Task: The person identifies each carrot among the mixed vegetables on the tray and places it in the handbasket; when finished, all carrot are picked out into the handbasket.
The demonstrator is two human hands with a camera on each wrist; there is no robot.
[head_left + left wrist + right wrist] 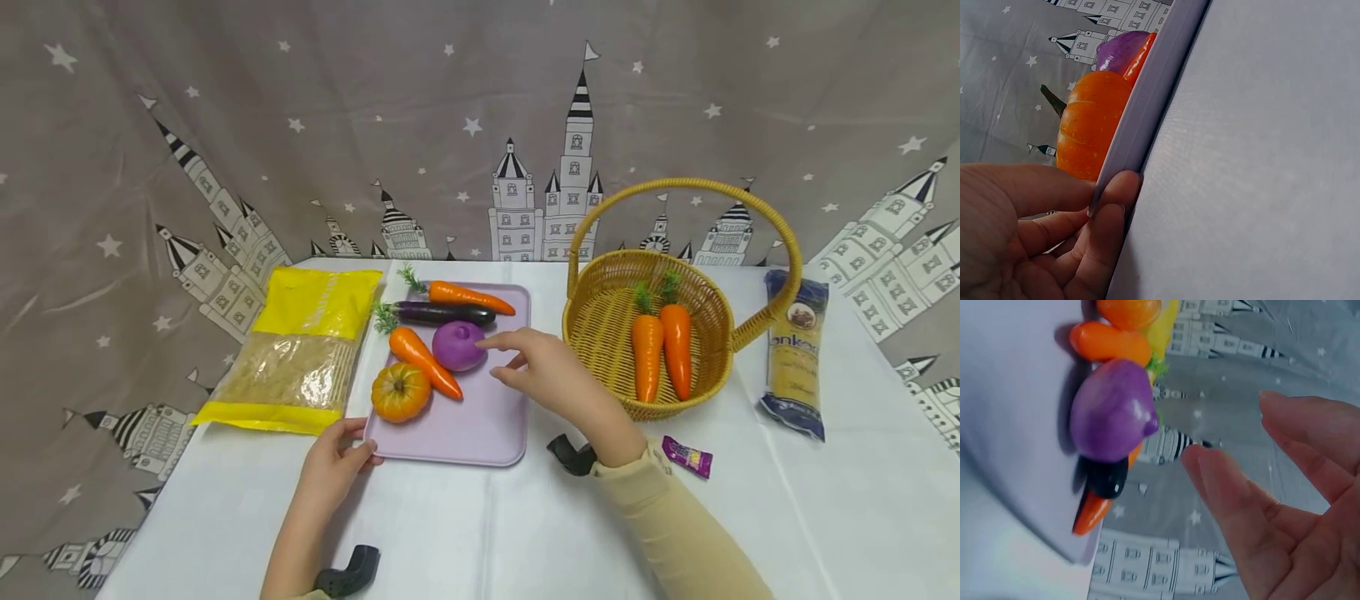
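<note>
My left hand (335, 465) pinches the near left corner of a lilac tray (487, 429), thumb above the rim and fingers beneath, as the left wrist view shows. On the tray lie a small orange pumpkin (401, 392), a purple onion (458, 346), a dark eggplant (442, 313), a carrot (423, 360) in front and another carrot (468, 296) at the back. Over the tray's right side reaches my right hand (551, 371), thumb and fingers spread. In the right wrist view its fingertips (1225, 472) stand apart from the onion (1110, 412), holding nothing.
A wicker basket (727, 371) with a tall handle holds two carrots (677, 354) on the right. Beyond it lies a pasta packet (797, 354). A purple-wrapped sweet (687, 457) sits before the basket. Left of the tray lies a yellow bag (292, 354).
</note>
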